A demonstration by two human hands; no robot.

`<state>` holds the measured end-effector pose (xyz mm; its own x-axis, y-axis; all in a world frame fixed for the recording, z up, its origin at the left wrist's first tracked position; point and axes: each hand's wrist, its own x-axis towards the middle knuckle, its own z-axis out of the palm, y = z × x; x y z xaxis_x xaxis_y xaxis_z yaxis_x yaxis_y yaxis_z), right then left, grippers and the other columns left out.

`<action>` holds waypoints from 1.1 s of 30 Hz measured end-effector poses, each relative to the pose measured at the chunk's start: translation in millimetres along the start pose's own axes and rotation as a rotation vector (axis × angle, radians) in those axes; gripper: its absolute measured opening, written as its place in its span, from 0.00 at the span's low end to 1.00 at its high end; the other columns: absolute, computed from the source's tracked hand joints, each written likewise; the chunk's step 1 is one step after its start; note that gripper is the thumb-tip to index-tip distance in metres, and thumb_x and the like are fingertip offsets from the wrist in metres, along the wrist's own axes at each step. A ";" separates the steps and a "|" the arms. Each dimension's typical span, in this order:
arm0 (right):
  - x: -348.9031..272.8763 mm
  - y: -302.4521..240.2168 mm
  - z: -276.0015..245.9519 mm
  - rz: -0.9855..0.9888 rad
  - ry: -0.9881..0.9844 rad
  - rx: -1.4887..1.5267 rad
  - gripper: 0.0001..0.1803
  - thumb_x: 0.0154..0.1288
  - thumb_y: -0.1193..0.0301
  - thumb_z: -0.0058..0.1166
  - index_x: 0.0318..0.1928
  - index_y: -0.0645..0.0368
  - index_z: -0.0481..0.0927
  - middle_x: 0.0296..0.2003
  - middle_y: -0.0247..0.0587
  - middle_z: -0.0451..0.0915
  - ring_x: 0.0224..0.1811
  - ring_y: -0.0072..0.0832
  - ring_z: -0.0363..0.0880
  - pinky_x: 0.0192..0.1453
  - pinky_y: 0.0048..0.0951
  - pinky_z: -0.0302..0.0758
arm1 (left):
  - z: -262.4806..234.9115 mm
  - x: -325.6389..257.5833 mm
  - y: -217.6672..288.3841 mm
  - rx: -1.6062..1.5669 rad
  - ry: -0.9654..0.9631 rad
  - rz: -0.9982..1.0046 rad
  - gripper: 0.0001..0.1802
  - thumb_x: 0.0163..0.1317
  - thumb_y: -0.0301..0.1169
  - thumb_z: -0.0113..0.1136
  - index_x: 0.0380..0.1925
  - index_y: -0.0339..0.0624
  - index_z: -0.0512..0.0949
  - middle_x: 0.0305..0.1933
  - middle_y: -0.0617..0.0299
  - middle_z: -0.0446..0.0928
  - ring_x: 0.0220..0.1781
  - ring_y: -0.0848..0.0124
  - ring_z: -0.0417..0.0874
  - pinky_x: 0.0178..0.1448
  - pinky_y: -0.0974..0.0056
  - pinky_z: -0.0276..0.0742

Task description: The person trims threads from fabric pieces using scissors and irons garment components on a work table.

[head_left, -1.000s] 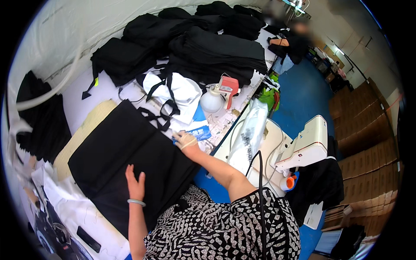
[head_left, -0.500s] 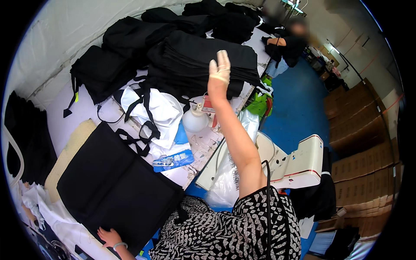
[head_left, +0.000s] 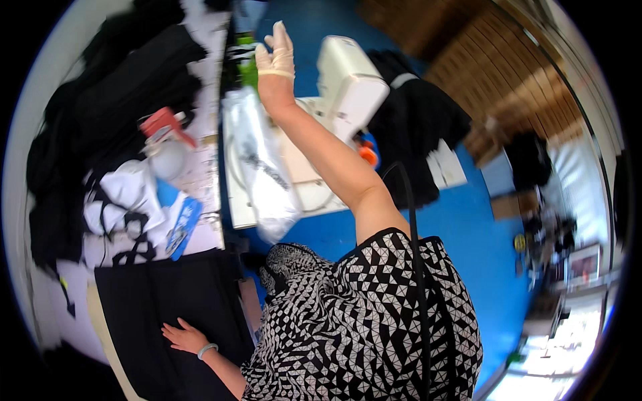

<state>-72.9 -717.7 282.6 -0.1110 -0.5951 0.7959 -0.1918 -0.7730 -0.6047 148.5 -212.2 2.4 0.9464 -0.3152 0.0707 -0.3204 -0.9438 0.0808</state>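
My left hand (head_left: 186,336), with a pale bracelet at the wrist, lies flat with spread fingers on a folded black cloth (head_left: 160,287) at the lower left. A pale covering wraps the fingers of my right hand (head_left: 275,60), which is raised at arm's length in the upper middle. Its fingers are apart and nothing is in them. Below that hand is a clear plastic bag (head_left: 257,157) with dark print, on a pale sewing-machine table (head_left: 241,214). The white sewing-machine head (head_left: 348,80) stands to its right.
Black garments (head_left: 127,93) are heaped along the far left of the table. Nearer lie a white cloth with black straps (head_left: 130,194), a blue packet (head_left: 182,224) and a white round bottle (head_left: 168,159). Black cloth (head_left: 414,113) hangs right of the machine. Brown cartons (head_left: 468,60) stand behind.
The view has swung to the right, so more of the blue floor and machine shows. My right arm now reaches over the machine table; my left hand rests further in on the black cloth.
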 end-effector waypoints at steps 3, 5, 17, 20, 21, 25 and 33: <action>23.1 5.0 -122.7 -0.052 0.208 -0.205 0.32 0.73 0.70 0.48 0.73 0.59 0.54 0.65 0.49 0.64 0.62 0.36 0.69 0.66 0.31 0.65 | 18.5 11.8 28.2 0.064 0.102 0.307 0.34 0.72 0.53 0.42 0.70 0.44 0.60 0.75 0.53 0.57 0.76 0.56 0.56 0.72 0.38 0.56; 33.3 -8.2 -214.7 -0.015 0.451 -0.162 0.27 0.74 0.69 0.47 0.70 0.62 0.60 0.64 0.48 0.66 0.66 0.38 0.65 0.72 0.32 0.58 | 18.9 12.8 46.2 0.103 0.131 0.388 0.34 0.72 0.53 0.42 0.70 0.46 0.59 0.75 0.54 0.56 0.76 0.57 0.57 0.71 0.39 0.57; 17.6 53.1 -649.2 -0.394 0.690 0.860 0.22 0.70 0.61 0.47 0.56 0.64 0.72 0.52 0.44 0.76 0.49 0.35 0.76 0.56 0.28 0.70 | 22.1 7.8 35.6 0.033 0.171 0.456 0.32 0.70 0.50 0.46 0.69 0.46 0.61 0.74 0.53 0.58 0.75 0.56 0.58 0.67 0.41 0.61; 25.2 5.9 -565.1 -0.101 1.020 -0.115 0.25 0.69 0.70 0.44 0.64 0.68 0.64 0.59 0.52 0.71 0.55 0.41 0.75 0.61 0.36 0.70 | -16.7 3.0 61.2 -0.043 0.108 0.462 0.33 0.68 0.46 0.51 0.68 0.42 0.62 0.74 0.50 0.57 0.75 0.55 0.57 0.71 0.45 0.57; 35.5 -5.5 -527.7 -0.098 0.977 -0.193 0.28 0.69 0.73 0.43 0.67 0.69 0.61 0.61 0.55 0.70 0.57 0.43 0.74 0.63 0.38 0.70 | -18.9 4.4 66.4 -0.039 0.123 0.450 0.34 0.67 0.46 0.52 0.68 0.41 0.61 0.74 0.49 0.56 0.75 0.55 0.56 0.72 0.46 0.56; 43.1 -32.9 -320.8 -0.128 0.458 -0.195 0.20 0.69 0.73 0.43 0.58 0.71 0.70 0.56 0.51 0.73 0.58 0.40 0.72 0.62 0.35 0.69 | 15.5 -5.2 32.5 -0.131 0.244 0.377 0.36 0.67 0.47 0.53 0.69 0.39 0.60 0.75 0.47 0.55 0.76 0.54 0.55 0.74 0.46 0.52; -72.0 -95.4 20.4 -0.282 -1.056 0.299 0.17 0.72 0.76 0.44 0.59 0.60 0.76 0.52 0.41 0.81 0.48 0.30 0.82 0.55 0.28 0.74 | -54.9 -77.0 39.9 -0.269 0.083 0.202 0.40 0.56 0.44 0.64 0.65 0.38 0.63 0.71 0.45 0.58 0.73 0.50 0.57 0.73 0.45 0.50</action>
<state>-26.7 -605.6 282.4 0.8049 -0.1701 0.5684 0.1764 -0.8461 -0.5030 60.5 -220.1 54.7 0.8597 -0.4736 0.1913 -0.5107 -0.8000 0.3150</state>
